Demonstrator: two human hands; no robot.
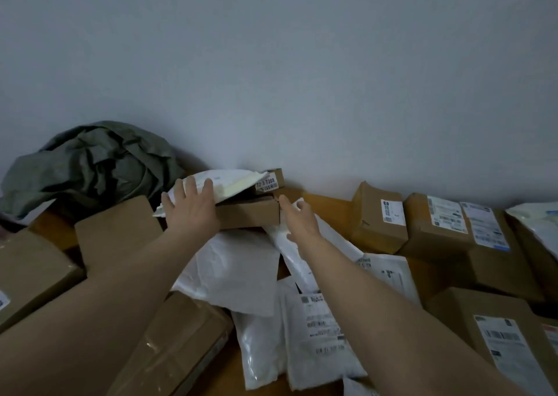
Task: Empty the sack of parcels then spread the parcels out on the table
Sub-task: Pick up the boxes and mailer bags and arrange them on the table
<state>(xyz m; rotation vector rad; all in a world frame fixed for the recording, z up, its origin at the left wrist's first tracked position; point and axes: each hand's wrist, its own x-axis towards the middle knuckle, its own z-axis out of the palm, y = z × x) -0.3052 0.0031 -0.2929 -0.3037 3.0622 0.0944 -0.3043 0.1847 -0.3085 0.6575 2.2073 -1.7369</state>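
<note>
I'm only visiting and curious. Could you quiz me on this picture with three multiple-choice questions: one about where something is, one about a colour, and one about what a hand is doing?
1. Where is the sack?
A. Crumpled at the far left against the wall
B. Hanging from a hook
C. Spread flat over the middle parcels

2. What colour is the sack?
A. Red
B. Grey-green
C. Yellow

3. What is the left hand doing?
A. Clenched in a fist, holding nothing
B. Gripping the sack
C. Lying with straight fingers on a white padded envelope

Answers:
1 A: it sits bunched up at the far left, right by the wall.
2 B: its creased cloth is a dull grey-green.
3 C: the fingers lie along the envelope, which sits on a flat brown box.
</note>
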